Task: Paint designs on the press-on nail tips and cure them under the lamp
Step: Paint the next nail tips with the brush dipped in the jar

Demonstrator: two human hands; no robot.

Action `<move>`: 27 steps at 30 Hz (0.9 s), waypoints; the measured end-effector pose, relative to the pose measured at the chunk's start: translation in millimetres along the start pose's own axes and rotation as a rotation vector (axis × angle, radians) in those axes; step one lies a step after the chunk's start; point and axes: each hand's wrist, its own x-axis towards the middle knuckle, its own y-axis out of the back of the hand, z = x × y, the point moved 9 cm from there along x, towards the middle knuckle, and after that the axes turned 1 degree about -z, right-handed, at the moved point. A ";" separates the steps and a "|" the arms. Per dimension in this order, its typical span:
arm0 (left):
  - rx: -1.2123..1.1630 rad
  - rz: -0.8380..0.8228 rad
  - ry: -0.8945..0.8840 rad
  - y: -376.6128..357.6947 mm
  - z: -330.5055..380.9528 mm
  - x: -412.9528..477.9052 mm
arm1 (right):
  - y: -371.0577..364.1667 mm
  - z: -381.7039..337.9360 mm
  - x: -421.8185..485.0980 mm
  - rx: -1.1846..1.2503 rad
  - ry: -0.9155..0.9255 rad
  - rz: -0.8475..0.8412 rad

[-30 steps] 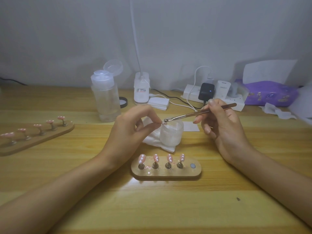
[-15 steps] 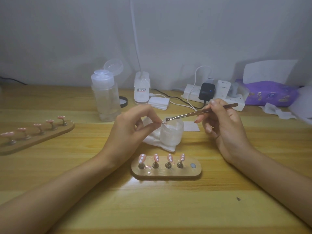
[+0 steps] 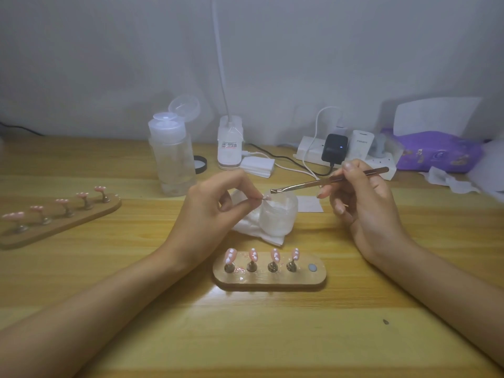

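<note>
Fingers [image 3: 241,182] of left hand [image 3: 210,214] pinch a nail tip [image 3: 266,198] at frame centre, by the jar [image 3: 278,219] rim. Right hand [image 3: 365,211] fingers curl round a tool [image 3: 313,183]; its end just beside the tip.

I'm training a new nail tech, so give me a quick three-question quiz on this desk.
1. True or false: the right hand holds the metal tool.
2. How many nail tips stand on the near wooden stand? A three, B four, C five.
3. Fill in: the left hand pinches a small pink ____.
Key: 1 true; 2 B; 3 nail tip.
</note>
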 end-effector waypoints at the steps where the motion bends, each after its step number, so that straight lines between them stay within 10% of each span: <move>1: 0.001 -0.001 0.000 0.0 0.0 -0.1 | -1.6 -1.3 -0.3 0.006 0.008 -0.012; 27: 0.050 0.025 0.002 2.3 2.4 -1.2 | -4.2 -3.2 -1.1 0.003 0.035 -0.050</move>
